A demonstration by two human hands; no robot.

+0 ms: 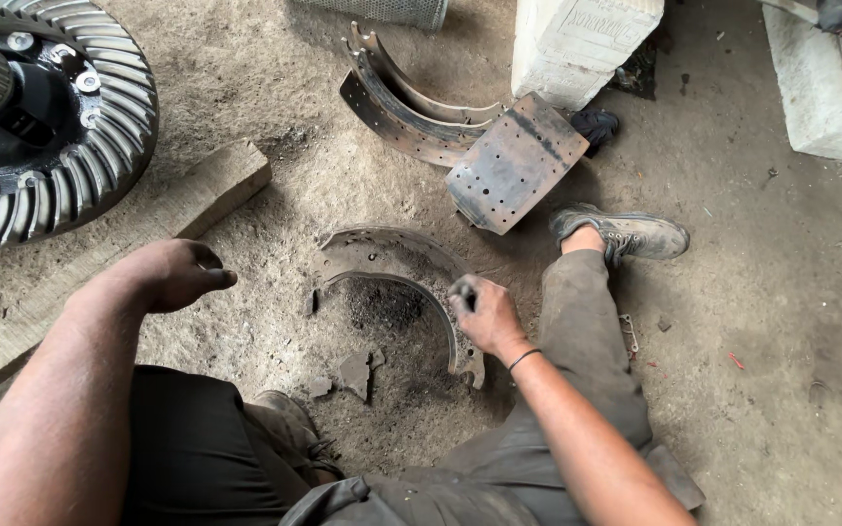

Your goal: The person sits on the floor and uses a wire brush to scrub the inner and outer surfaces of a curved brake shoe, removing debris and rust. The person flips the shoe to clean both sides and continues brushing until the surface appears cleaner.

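1. Brake shoe (392, 261): curved, rusty metal, lying on the dirt floor between the seated person's legs. Its arc opens toward the person; its long axis runs from upper left, near the left hand, round to lower right under the right hand.

2. Right hand (482, 310): closed over the shoe's right-hand rim, fingers curled on a small dark item I cannot make out. This hand is the nearer one, touching the shoe.

3. Left hand (175, 273): loosely fisted, empty as far as I can tell, hovering left of the shoe and apart from it.

4. Black dust pile (385, 304): inside the shoe's curve, with broken lining fragments (353, 372) just below.

5. Other brake shoes (411, 112): 2 stacked beyond, plus 1 flat-faced shoe (516, 161) leaning beside them.

6. White block (582, 39): pale, boxy, top centre, faint embossed marking on its upper face; no packages or signs seen.

7. Ring gear assembly (41, 117): top left, resting by a wooden plank (197, 200).
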